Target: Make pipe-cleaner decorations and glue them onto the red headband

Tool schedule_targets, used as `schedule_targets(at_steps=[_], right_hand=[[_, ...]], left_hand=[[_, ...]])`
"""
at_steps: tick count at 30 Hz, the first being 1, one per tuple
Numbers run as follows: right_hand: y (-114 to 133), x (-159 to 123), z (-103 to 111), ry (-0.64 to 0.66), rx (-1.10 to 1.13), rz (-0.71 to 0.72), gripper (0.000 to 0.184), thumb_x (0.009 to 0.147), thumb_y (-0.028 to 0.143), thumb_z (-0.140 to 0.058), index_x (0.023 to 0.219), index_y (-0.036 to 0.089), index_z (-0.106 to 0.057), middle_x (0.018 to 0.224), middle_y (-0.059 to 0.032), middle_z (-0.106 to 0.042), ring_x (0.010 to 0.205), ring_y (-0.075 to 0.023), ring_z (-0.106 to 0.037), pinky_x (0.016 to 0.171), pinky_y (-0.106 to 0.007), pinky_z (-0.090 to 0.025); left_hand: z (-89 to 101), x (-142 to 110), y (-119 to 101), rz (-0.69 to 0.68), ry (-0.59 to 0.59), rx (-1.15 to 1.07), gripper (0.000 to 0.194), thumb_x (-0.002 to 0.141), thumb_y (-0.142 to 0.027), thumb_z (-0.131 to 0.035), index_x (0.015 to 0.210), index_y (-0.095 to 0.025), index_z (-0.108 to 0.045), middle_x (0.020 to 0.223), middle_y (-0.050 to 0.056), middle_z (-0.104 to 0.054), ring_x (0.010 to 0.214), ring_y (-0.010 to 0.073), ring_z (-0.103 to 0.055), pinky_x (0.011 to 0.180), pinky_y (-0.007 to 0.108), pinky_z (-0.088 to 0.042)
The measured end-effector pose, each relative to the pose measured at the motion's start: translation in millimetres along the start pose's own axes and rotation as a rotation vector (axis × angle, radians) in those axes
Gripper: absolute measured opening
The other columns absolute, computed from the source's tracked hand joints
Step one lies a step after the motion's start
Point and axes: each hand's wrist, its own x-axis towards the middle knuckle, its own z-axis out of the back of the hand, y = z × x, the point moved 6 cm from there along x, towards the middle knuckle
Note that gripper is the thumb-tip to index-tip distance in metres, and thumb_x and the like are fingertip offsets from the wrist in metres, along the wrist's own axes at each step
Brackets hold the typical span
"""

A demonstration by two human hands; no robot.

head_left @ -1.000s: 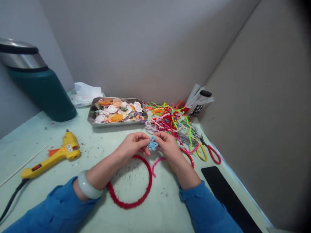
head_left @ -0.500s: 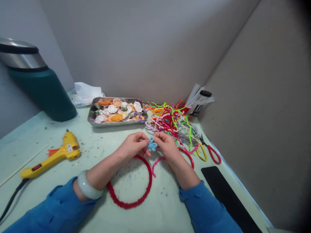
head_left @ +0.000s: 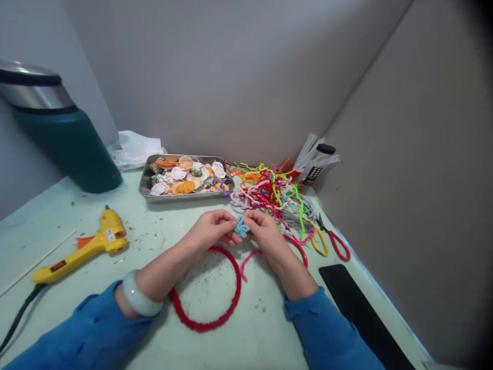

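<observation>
Between my two hands is a small light-blue pipe-cleaner flower (head_left: 241, 226) with looped petals. My left hand (head_left: 215, 227) pinches its left side with thumb and fingers. On the opposite side, my right hand (head_left: 264, 229) grips it the same way. Below them on the table lies a fuzzy red ring (head_left: 204, 326), its upper left part covered by my left forearm. A short pink pipe cleaner (head_left: 243, 270) curves beside the ring. Part of a red-handled tool (head_left: 302, 250) shows from behind my right hand; its kind is hidden.
A yellow glue gun (head_left: 88, 249) and a thin stick (head_left: 40, 262) lie left, near a green bottle (head_left: 77, 149). A metal tray (head_left: 187, 197) of shells stands at the back, beside tangled pipe cleaners (head_left: 265, 192). Scissors (head_left: 339, 244) and a black flat object (head_left: 362, 308) lie right.
The blue flower has turned slightly between my fingers, and the fingers of my left hand have shifted a little. Everything else stays in place.
</observation>
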Motion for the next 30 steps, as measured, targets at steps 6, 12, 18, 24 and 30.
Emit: schedule_targets(at_steps=[6, 12, 18, 24, 30], right_hand=[[0.7, -0.5, -0.4, -0.009, -0.012, 0.005, 0.016, 0.073, 0.031, -0.063, 0.068, 0.016, -0.058, 0.057, 0.0039, -0.052, 0.049, -0.0079, -0.045, 0.048, -0.021, -0.035], [-4.2, 1.8, 0.0, 0.008, -0.067, 0.044, 0.018, 0.076, 0.034, -0.06, 0.071, 0.017, -0.056, 0.058, 0.0041, -0.051, 0.051, -0.0091, -0.045, 0.049, -0.022, -0.036], [-4.0, 3.4, 4.0, -0.025, -0.154, 0.119, 0.014, 0.078, 0.031, -0.058, 0.072, 0.018, -0.055, 0.062, 0.0038, -0.051, 0.055, -0.0098, -0.046, 0.051, -0.022, -0.037], [-2.6, 1.5, 0.7, -0.029, -0.139, 0.119, 0.015, 0.078, 0.031, -0.057, 0.072, 0.017, -0.055, 0.063, 0.0033, -0.051, 0.055, -0.0097, -0.045, 0.052, -0.022, -0.036], [-1.3, -0.1, -4.9, 0.023, -0.126, 0.112, 0.014, 0.078, 0.029, -0.056, 0.071, 0.017, -0.053, 0.059, 0.0043, -0.048, 0.053, -0.0096, -0.043, 0.05, -0.022, -0.034]], left_hand=[[1.4, -0.2, 2.1, -0.004, 0.027, 0.009, 0.012, 0.074, -0.023, -0.062, 0.078, -0.013, -0.056, 0.059, 0.005, -0.069, 0.052, 0.0128, -0.064, 0.054, 0.022, -0.051], [3.8, 2.4, 4.4, -0.011, -0.023, -0.033, 0.012, 0.073, -0.022, -0.063, 0.075, -0.013, -0.055, 0.06, 0.005, -0.069, 0.051, 0.0121, -0.064, 0.054, 0.022, -0.051], [2.4, 1.5, 3.5, -0.006, 0.007, -0.064, 0.016, 0.07, -0.021, -0.067, 0.078, -0.013, -0.057, 0.068, 0.006, -0.07, 0.061, 0.0138, -0.067, 0.06, 0.023, -0.053], [3.4, 1.8, 4.6, -0.026, -0.025, -0.056, 0.02, 0.067, -0.023, -0.072, 0.075, -0.014, -0.057, 0.06, 0.003, -0.068, 0.056, 0.0128, -0.065, 0.057, 0.022, -0.052], [6.7, 2.8, 6.3, -0.059, -0.085, -0.078, 0.023, 0.065, -0.027, -0.074, 0.073, -0.013, -0.057, 0.058, 0.003, -0.068, 0.055, 0.0135, -0.065, 0.057, 0.023, -0.052]])
